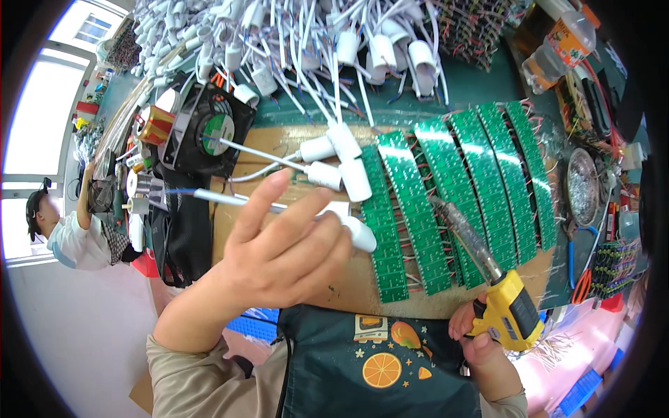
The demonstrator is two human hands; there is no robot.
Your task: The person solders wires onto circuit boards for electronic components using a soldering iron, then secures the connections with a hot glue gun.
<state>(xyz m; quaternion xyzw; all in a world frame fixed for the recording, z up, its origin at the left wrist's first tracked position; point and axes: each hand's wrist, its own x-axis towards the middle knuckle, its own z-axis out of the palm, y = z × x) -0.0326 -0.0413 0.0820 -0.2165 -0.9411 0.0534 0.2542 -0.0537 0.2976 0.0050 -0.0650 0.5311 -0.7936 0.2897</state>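
Note:
My left hand (282, 244) is raised over the cardboard work board (279, 143), its fingers closed around a white plastic lamp socket (359, 233) with a white lead running off to the left. My right hand (481, 341) grips the yellow handle of a soldering iron (512, 317), whose metal tip reaches up to the rows of green circuit board strips (453, 195). Three more white sockets (341, 160) with leads lie on the board just above my left hand.
A big heap of white sockets and wires (293, 42) fills the back. A black fan (209, 129), a tape roll (155, 124) and small parts stand at the left. A round metal dish (582, 184), pliers and a plastic bottle (557, 49) sit at the right. Another person (66, 233) sits far left.

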